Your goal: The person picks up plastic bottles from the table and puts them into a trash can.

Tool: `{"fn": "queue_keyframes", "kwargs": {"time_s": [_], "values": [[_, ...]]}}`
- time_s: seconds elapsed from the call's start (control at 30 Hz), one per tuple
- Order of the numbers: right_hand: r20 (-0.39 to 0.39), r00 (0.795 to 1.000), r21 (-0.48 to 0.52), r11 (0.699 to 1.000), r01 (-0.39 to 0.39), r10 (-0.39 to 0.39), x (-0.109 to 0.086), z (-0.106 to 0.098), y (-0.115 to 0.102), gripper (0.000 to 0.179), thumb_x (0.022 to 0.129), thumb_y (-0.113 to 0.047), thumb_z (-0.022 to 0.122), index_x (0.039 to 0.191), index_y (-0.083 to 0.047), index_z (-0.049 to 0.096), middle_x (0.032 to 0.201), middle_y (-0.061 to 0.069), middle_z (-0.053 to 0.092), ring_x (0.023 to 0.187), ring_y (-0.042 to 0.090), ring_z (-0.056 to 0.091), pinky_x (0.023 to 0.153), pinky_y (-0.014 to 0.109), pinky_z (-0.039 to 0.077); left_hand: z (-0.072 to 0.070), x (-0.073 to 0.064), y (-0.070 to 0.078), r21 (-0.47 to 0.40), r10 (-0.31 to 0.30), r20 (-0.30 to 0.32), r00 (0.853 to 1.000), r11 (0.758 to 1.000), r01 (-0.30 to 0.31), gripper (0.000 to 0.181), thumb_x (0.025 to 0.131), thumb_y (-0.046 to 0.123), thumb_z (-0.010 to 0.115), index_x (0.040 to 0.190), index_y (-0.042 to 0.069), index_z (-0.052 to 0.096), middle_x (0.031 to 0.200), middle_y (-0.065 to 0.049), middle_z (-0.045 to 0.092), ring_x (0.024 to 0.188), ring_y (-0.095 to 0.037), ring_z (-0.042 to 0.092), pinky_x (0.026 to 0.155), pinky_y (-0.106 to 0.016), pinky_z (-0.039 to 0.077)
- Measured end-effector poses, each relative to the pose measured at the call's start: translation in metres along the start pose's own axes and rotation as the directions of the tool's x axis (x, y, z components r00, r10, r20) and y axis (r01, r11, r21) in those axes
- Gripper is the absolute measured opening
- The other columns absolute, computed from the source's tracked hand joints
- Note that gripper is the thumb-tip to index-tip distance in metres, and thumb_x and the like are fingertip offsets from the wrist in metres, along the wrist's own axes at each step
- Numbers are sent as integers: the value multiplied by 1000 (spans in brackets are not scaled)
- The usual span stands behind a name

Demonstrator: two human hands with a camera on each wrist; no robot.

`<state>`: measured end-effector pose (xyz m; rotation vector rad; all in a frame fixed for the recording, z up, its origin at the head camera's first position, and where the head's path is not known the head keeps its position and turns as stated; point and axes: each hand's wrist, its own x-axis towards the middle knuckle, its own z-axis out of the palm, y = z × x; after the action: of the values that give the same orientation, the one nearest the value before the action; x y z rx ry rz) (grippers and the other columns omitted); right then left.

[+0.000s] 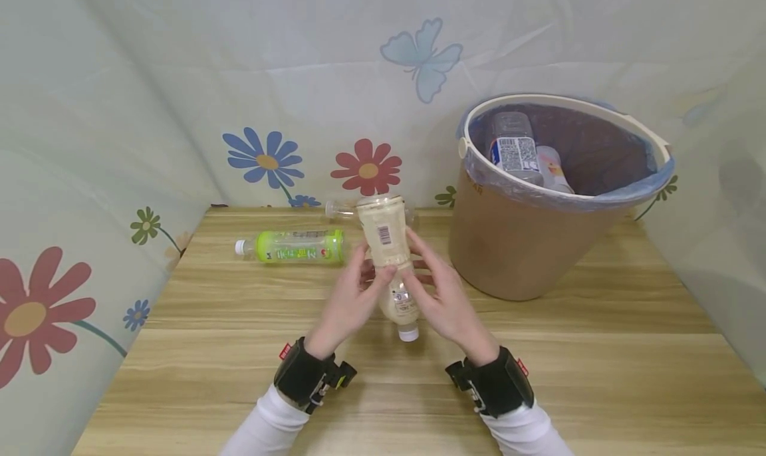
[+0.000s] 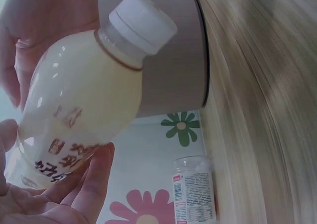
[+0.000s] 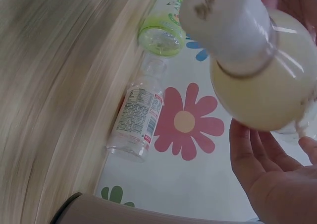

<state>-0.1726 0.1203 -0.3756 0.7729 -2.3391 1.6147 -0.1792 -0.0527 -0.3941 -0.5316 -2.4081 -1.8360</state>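
Observation:
Both hands hold a plastic bottle (image 1: 385, 233) with cream-coloured walls and a white cap, tilted with its cap end toward me and its base away. My left hand (image 1: 352, 301) grips its left side, thumb on the near face. From the right, my right hand (image 1: 441, 298) grips it around the middle, its thumb close to the left one. In the left wrist view the bottle (image 2: 84, 90) shows dark and red printed characters on its side. Brownish marks lie on the top of the cap (image 3: 208, 16) in the right wrist view.
A green-labelled bottle (image 1: 299, 246) lies at the left on the wooden table (image 1: 239, 349). Behind the held bottle lies a clear bottle (image 1: 341, 209) with a white printed label. On the right stands a brown bin (image 1: 509, 250) with a blue liner and several bottles (image 1: 516, 147) inside.

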Motion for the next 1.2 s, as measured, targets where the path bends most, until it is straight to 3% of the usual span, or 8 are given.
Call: {"fn": "queue_keyframes", "kwargs": {"time_s": [0.1,0.23,0.33,0.53,0.67,0.9,1.07,1.2], "values": [[3,1000,-23,1000,11,-11,0,0,9,62,97,-13,52,151,-21,24,144,12,42,113,27,55,86,43,53,0,-1,2,3,13,14,1000,1000,-13,60,98,43,45,150,21,24,122,-15,61,103,-20,62,86,-36,53],[-4,1000,-32,999,27,-27,1,-3,10,63,97,-14,50,152,-22,20,149,10,36,123,27,47,94,51,46,-5,-6,27,-34,8,49,999,999,-6,52,104,27,35,150,7,22,124,-23,58,100,-27,64,80,-34,56],[0,1000,-35,999,9,-9,0,-5,11,66,96,-15,52,153,-23,18,150,10,34,123,29,47,93,52,45,-6,-7,35,-63,-5,70,998,998,10,47,105,17,29,148,0,23,124,-27,56,99,-33,63,81,-38,55],[31,998,-26,998,-61,62,-1,-7,7,76,92,-18,59,153,-27,14,144,16,41,101,28,60,73,41,55,-8,-4,16,-59,9,44,999,998,-7,44,106,21,25,144,1,33,118,-24,61,98,-31,64,83,-39,54],[60,996,1,998,-59,59,0,-9,-7,84,88,-12,63,153,-17,12,140,22,43,90,26,62,69,37,55,-12,-4,15,-11,40,8,999,999,-40,45,106,24,23,139,0,42,117,-21,63,100,-29,64,84,-39,54],[121,992,29,999,-39,36,0,-10,-25,93,81,-1,67,152,-3,5,138,28,43,89,28,62,72,37,55,-18,-3,14,111,30,-32,999,994,-26,55,105,38,22,137,1,47,125,-13,60,113,-23,57,93,-42,48],[117,993,33,999,-34,30,0,-7,-26,94,80,3,66,151,-1,5,135,30,45,87,28,62,71,38,55,-19,-2,10,122,3,-34,999,992,1,56,104,42,22,137,4,47,127,-11,59,116,-22,55,97,-42,45],[93,995,50,998,-35,31,-1,-7,-21,91,80,4,64,151,0,7,134,30,44,87,29,62,71,38,55,-18,-1,5,113,16,-23,1000,994,-13,50,104,38,27,137,6,48,133,-10,55,123,-22,50,103,-44,39]]}}
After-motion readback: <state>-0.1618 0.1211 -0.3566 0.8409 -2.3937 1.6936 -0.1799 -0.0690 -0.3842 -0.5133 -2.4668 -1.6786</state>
